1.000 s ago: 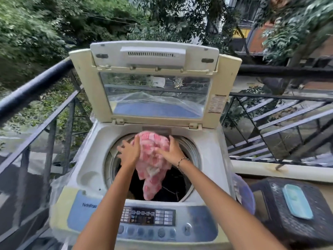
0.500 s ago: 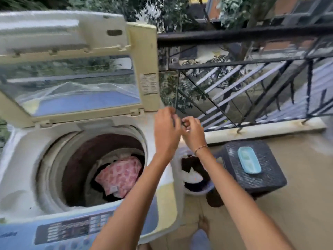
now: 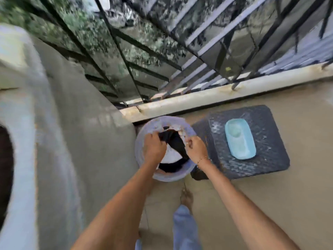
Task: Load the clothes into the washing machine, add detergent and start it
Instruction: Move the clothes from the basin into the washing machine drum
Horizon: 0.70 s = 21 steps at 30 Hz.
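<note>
A blue-grey bucket (image 3: pixel 144 130) stands on the floor to the right of the washing machine (image 3: pixel 59 141). Inside it lie a black garment (image 3: pixel 175 141) and a white one (image 3: pixel 170 156). My left hand (image 3: pixel 153 147) grips the black garment at its left end, over the bucket. My right hand (image 3: pixel 195 147) pinches the same garment at its right end. Only the washer's side and part of its open drum (image 3: pixel 5 168) show at the left edge.
A dark woven stool (image 3: pixel 266 141) stands right of the bucket with a pale blue dish (image 3: pixel 239 138) on top. A black metal railing (image 3: pixel 180 51) on a low concrete kerb (image 3: pixel 216 94) runs behind. My bare foot (image 3: pixel 186 196) is on the floor below the bucket.
The pink checked cloth dropped into the drum. My view swung right and down, and both hands moved from the washer to the bucket and took hold of the black garment.
</note>
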Available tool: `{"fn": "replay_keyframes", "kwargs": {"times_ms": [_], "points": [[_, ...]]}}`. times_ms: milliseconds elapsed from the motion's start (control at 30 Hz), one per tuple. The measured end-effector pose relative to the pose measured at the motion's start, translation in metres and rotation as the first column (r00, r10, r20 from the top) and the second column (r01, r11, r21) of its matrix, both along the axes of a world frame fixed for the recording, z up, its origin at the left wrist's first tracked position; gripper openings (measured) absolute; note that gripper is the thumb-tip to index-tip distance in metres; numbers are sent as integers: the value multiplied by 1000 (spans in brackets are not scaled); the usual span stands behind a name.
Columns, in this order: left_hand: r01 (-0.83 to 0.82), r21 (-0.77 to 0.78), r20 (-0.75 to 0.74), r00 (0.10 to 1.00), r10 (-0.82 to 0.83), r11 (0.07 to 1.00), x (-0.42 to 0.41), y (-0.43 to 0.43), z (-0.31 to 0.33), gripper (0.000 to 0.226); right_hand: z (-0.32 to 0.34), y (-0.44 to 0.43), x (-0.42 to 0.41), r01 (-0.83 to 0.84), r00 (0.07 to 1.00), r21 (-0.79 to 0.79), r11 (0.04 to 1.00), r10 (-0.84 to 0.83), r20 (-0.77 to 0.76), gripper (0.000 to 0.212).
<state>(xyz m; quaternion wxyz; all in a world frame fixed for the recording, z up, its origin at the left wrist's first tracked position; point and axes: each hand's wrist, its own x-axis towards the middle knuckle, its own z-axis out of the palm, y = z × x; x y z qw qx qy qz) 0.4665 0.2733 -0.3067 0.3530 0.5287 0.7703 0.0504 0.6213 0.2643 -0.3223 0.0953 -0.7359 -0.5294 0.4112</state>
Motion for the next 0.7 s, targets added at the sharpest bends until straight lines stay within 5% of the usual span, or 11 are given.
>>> {"fn": "replay_keyframes", "kwargs": {"times_ms": [267,467,567,700], "points": [[33,-189,-80,996,-49,981,-16,-14,-188,64,-170,2,21,-127,992,-157,979,126,-20,21],[40,-247,-221,971,-96,968,-12,8,-259,90,-233,7,17,-152,988,-196,969,153,-11,21],[-7,-197,-265,963,-47,980,-10,14,-266,74,-241,10,12,-153,988,-197,969,145,-55,19],[32,104,-280,960,-2,994,14,7,-251,36,-234,18,1,-31,995,-79,996,23,-102,15]]}}
